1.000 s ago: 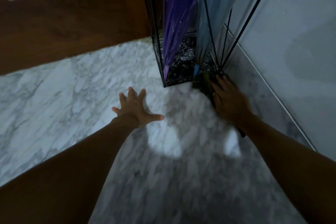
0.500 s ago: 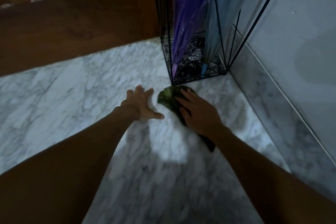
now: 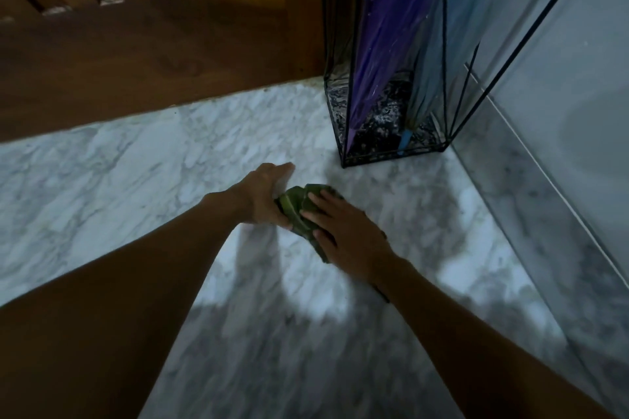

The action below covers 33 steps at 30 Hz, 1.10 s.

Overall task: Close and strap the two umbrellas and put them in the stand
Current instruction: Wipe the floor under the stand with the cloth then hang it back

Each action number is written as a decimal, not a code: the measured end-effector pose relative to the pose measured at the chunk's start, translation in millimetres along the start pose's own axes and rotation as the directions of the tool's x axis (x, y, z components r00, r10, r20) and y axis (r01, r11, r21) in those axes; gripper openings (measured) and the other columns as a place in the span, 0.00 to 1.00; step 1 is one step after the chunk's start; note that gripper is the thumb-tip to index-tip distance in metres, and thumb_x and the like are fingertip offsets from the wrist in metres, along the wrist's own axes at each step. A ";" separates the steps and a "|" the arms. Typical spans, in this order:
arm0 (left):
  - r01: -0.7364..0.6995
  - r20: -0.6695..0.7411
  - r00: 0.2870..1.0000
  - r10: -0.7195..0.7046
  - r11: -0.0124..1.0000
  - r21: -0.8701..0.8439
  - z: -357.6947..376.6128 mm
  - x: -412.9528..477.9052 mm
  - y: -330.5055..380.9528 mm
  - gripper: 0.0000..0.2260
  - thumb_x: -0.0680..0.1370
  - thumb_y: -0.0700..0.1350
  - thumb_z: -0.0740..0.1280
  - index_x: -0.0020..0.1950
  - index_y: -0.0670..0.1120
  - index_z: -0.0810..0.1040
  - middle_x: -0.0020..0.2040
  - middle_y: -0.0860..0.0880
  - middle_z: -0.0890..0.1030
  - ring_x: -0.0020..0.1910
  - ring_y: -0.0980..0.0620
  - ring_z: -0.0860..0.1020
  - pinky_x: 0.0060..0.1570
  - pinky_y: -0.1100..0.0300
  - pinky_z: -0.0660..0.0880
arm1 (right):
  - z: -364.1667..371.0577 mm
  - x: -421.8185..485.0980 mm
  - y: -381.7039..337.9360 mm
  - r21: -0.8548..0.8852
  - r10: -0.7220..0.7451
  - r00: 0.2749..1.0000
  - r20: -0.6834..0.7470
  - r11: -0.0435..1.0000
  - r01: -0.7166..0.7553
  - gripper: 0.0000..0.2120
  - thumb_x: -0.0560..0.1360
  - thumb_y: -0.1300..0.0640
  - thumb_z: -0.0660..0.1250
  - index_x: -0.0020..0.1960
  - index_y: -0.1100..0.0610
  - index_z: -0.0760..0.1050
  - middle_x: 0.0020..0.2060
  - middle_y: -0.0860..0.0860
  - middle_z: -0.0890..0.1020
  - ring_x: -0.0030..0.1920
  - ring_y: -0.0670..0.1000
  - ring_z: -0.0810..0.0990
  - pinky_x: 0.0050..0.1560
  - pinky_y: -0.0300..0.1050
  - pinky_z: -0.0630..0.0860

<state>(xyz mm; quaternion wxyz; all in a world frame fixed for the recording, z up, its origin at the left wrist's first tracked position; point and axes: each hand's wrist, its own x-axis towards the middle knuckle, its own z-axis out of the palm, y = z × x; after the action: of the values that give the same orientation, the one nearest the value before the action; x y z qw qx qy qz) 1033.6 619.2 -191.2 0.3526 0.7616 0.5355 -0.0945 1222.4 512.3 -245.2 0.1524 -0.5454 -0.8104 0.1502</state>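
Observation:
A purple umbrella [image 3: 381, 54] and a pale blue umbrella [image 3: 439, 78] stand closed, tips down, inside the black wire stand [image 3: 391, 155] in the corner. In front of the stand, low over the marble floor [image 3: 136, 173], is a dark green folded bundle [image 3: 296, 209]; whether it is cloth or a small umbrella I cannot tell. My right hand [image 3: 343, 238] lies on top of it with fingers fairly straight. My left hand [image 3: 265, 194] touches the bundle's left side with its thumb, fingers stretched forward. The bundle's lower end is hidden under my right wrist.
A dark wooden door or panel [image 3: 143, 54] with slats runs along the back left. A pale wall [image 3: 571, 85] with a marble skirting [image 3: 531, 214] closes off the right side, right beside the stand.
My right hand has drawn the green bundle from beside the stand's right corner leftward and toward me. My left hand left the floor and came against the bundle.

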 end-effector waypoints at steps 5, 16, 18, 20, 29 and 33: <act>0.101 -0.078 0.992 -0.094 0.991 0.087 -3.4 -7.9 -27.2 0.57 0.61 0.61 0.79 0.80 0.55 0.46 0.80 0.47 0.45 0.79 0.43 0.47 0.75 0.45 0.57 | -10.9 -16.1 20.7 -0.195 0.196 0.954 -0.228 0.951 -0.241 0.19 0.75 0.52 0.67 0.65 0.53 0.77 0.67 0.56 0.77 0.67 0.58 0.75 0.68 0.58 0.67; 0.246 -0.007 0.969 -0.248 0.958 0.145 -38.9 15.4 -70.2 0.61 0.60 0.64 0.78 0.80 0.53 0.43 0.80 0.47 0.36 0.78 0.40 0.37 0.74 0.37 0.52 | 32.2 33.2 -5.2 -0.095 0.132 0.965 -0.225 0.983 -0.156 0.20 0.80 0.53 0.56 0.67 0.55 0.76 0.71 0.57 0.72 0.74 0.57 0.66 0.74 0.54 0.57; 0.236 0.009 0.971 -0.240 0.960 0.152 -37.1 15.8 -70.4 0.60 0.61 0.64 0.78 0.80 0.53 0.41 0.79 0.47 0.34 0.78 0.40 0.36 0.74 0.37 0.52 | 38.5 63.9 -3.1 -0.098 0.119 0.966 -0.228 0.985 -0.145 0.19 0.78 0.56 0.58 0.66 0.57 0.77 0.70 0.59 0.73 0.72 0.61 0.69 0.72 0.59 0.60; 0.235 0.009 0.971 -0.238 0.962 0.139 -35.8 16.2 -73.0 0.62 0.59 0.66 0.78 0.80 0.54 0.40 0.79 0.49 0.33 0.78 0.40 0.35 0.74 0.36 0.52 | 39.3 98.1 -2.0 -0.091 0.122 0.967 -0.225 0.985 -0.146 0.19 0.75 0.62 0.63 0.65 0.59 0.78 0.69 0.61 0.74 0.71 0.64 0.71 0.69 0.64 0.64; 0.236 0.033 0.970 -0.242 0.964 0.124 -36.1 17.7 -76.7 0.64 0.57 0.68 0.77 0.78 0.58 0.37 0.77 0.52 0.29 0.77 0.43 0.33 0.74 0.34 0.47 | 4.6 238.2 34.7 -0.057 0.286 0.958 -0.027 0.956 -0.287 0.25 0.76 0.69 0.59 0.72 0.55 0.67 0.78 0.54 0.58 0.79 0.57 0.50 0.77 0.56 0.52; 0.241 0.015 0.970 -0.244 0.964 0.114 -35.6 17.6 -77.4 0.64 0.56 0.68 0.78 0.79 0.58 0.38 0.78 0.52 0.30 0.77 0.44 0.33 0.72 0.34 0.46 | -2.1 240.9 39.3 -0.018 0.343 0.936 -0.079 0.938 -0.345 0.21 0.80 0.63 0.59 0.72 0.55 0.67 0.78 0.54 0.60 0.78 0.57 0.54 0.76 0.55 0.55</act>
<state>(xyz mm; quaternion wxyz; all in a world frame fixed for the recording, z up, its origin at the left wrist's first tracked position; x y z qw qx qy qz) 964.2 668.9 -207.9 0.3032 0.7074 0.6133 -0.1777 1169.7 750.6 -239.3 0.1452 -0.6862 -0.6986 0.1413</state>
